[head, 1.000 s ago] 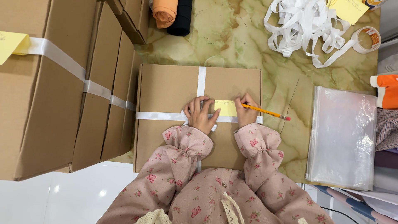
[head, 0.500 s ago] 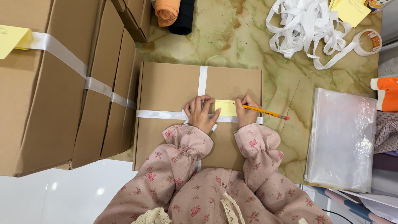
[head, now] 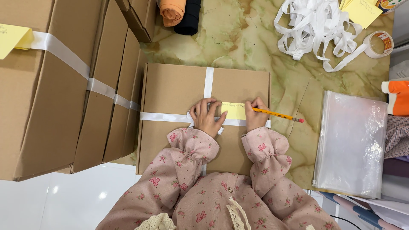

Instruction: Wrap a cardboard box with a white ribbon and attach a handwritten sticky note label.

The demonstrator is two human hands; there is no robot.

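A flat, matte brown cardboard box lay on the glossy, green-veined marble table, crossed lengthwise and widthwise by smooth white ribbon. A small square yellow sticky note sat on the lid where the ribbons met. The left hand lay flat on the box, fingers loosely spread and gripping nothing, pressing the ribbon just beside the note's left edge. The right hand was clenched around a slim yellow pencil, its tip at the note's right edge and its pink eraser end pointing out over the marble. Both wrists wore gathered pink floral cuffs. To the left stood a stack of taller cardboard boxes, also ribboned, one bearing another yellow note. Well apart at the table's far right lay a loose tangle of white ribbon, a roll of clear tape and a pad of yellow notes. A crinkled clear plastic pouch lay to the right of the box.
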